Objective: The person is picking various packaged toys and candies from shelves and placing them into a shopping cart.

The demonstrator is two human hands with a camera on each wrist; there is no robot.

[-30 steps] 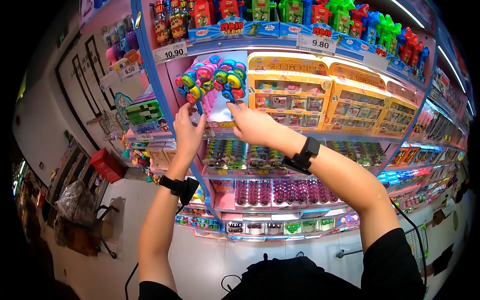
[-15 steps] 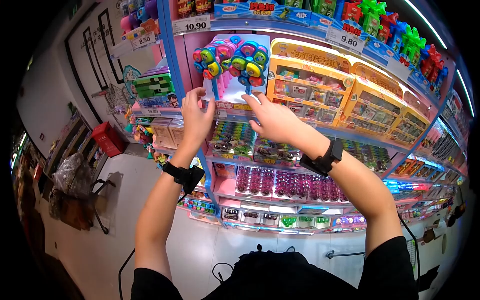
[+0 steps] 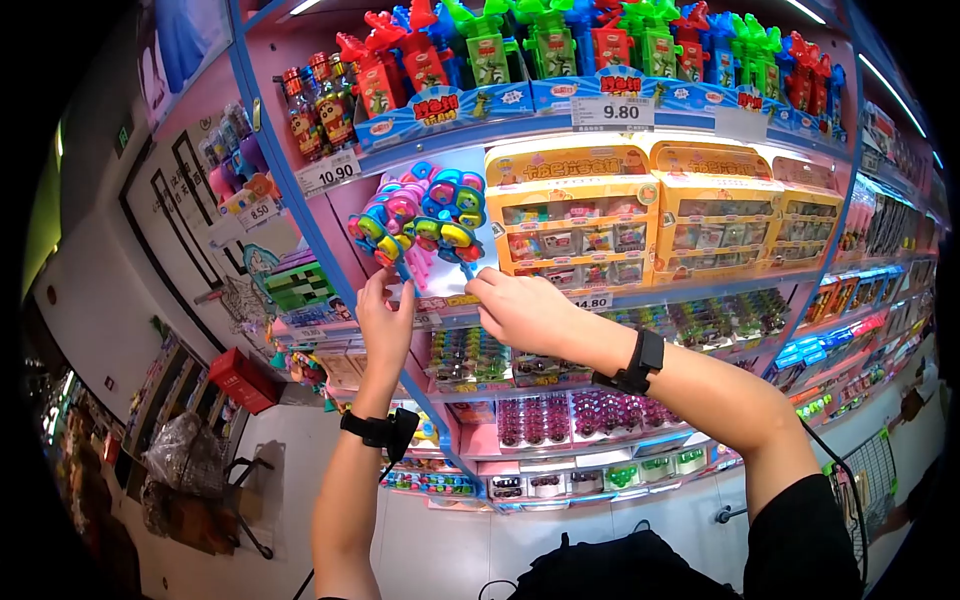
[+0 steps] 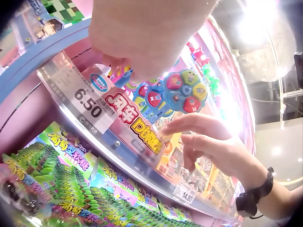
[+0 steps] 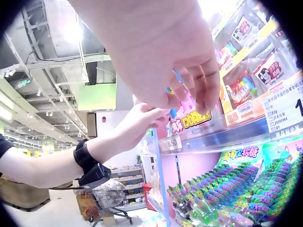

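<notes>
Bright pinwheel toys (image 3: 452, 210) on blue and pink sticks stand bunched in a display box (image 5: 208, 124) on the shelf, with flower-shaped heads. My left hand (image 3: 385, 325) is raised at the box's front left, thumb and index finger apart beside a blue stick. From the right, my right hand (image 3: 530, 312) reaches in with its index fingertip close to the stick of the front right pinwheel (image 4: 186, 91). Its thumb hangs lower, away from that finger. In the left wrist view, my left hand's back covers part of the pinwheels.
Yellow boxes (image 3: 575, 215) with clear windows stand right of the pinwheels. Above is a row of red, green and blue toys (image 3: 610, 45). Grape-printed candy packs (image 5: 236, 184) fill the shelf below. A price tag (image 4: 87, 105) hangs on the shelf edge. A red bin (image 3: 243, 380) stands at left.
The head view has shifted, showing more of the upper shelf. Both hands remain at the box front; my right hand's fingers have drawn closer to the stick, and the pinwheel heads have tilted.
</notes>
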